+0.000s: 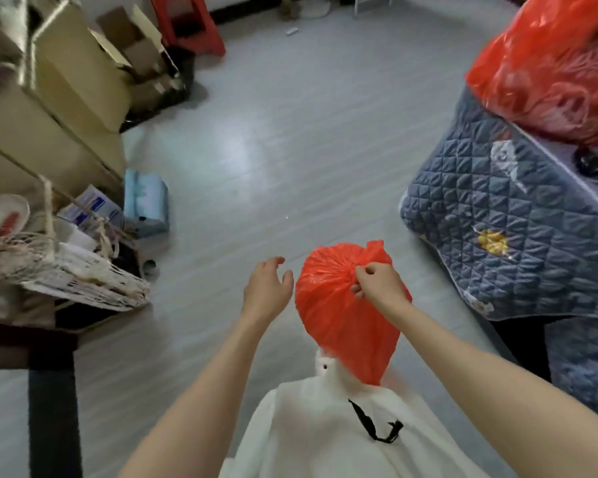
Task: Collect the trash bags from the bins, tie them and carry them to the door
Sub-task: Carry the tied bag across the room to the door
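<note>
A full red trash bag [339, 315] hangs in front of my body, its mouth gathered into a bunch at the top. My right hand [378, 282] pinches that gathered neck from the right side. Just left of the bag, my left hand [268, 281] hovers with fingers spread and curved, holding nothing and not touching the plastic. A second red bag [546, 63], larger and see-through, rests on the quilted table at the upper right.
A table with a blue quilted cover [497, 215] stands at the right. Stacked cardboard boxes [63, 98] and a cluttered shelf with a net bag [83, 274] line the left. A red plastic stool [187, 22] stands at the back. Grey floor [273, 150] lies open ahead.
</note>
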Demonstrator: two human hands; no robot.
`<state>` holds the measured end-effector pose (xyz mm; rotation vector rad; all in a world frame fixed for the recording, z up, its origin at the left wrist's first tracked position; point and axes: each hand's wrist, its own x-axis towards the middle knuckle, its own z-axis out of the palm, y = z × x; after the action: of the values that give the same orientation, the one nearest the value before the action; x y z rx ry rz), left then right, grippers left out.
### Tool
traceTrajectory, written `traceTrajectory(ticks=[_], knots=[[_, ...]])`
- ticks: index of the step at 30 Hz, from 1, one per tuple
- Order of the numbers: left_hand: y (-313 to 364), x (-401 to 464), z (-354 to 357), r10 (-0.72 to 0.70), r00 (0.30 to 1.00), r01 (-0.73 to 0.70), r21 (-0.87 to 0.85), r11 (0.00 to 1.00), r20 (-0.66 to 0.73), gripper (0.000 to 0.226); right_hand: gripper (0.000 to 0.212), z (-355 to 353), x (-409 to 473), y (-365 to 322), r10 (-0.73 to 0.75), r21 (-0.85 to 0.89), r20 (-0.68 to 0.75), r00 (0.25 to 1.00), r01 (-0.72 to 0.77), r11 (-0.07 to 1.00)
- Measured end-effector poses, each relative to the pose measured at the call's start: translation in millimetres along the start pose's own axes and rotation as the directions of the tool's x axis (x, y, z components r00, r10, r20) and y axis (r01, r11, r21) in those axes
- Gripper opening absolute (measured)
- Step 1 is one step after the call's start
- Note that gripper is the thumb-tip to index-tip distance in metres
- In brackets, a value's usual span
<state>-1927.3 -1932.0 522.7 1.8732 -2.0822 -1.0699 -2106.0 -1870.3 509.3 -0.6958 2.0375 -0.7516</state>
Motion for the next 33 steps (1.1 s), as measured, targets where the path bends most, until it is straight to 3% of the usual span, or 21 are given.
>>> traceTrajectory(ticks=[4, 9, 15, 24, 33], knots=[[57, 110, -30, 0.007, 0.999, -0.007, 0.0, 1.0, -0.052, 0.038, 0.03, -25, 102, -76, -0.011, -0.031, 0.013, 1.0, 0.012, 0.999], [94, 256, -39, -0.027, 0.999, 0.028, 0.039, 0.999, -0.019, 0.039, 0.029, -40, 245, -143, 0.011, 0.008, -0.006, 1.0, -0.011, 1.0], [171, 461, -48, 0.037, 0.999, -0.039, 0.062, 0.997, 0.036, 0.039, 0.032, -73, 433, -237, 0.062, -0.014, -0.045, 0.997, -0.062, 0.998], [375, 722, -46, 0.29, 0.949, -0.316, 0.303, 0.899, 0.128, 0.049, 0.033, -195, 662, -367, 0.058, 0.075, -0.167, 0.984, -0.046, 0.996], [567, 957, 14, 0.299, 0.917, -0.393, 0.471, 0.79, 0.263, 0.055, 0.033, -332, 920, -444, 0.058, 0.088, -0.145, 0.988, -0.045, 0.995]])
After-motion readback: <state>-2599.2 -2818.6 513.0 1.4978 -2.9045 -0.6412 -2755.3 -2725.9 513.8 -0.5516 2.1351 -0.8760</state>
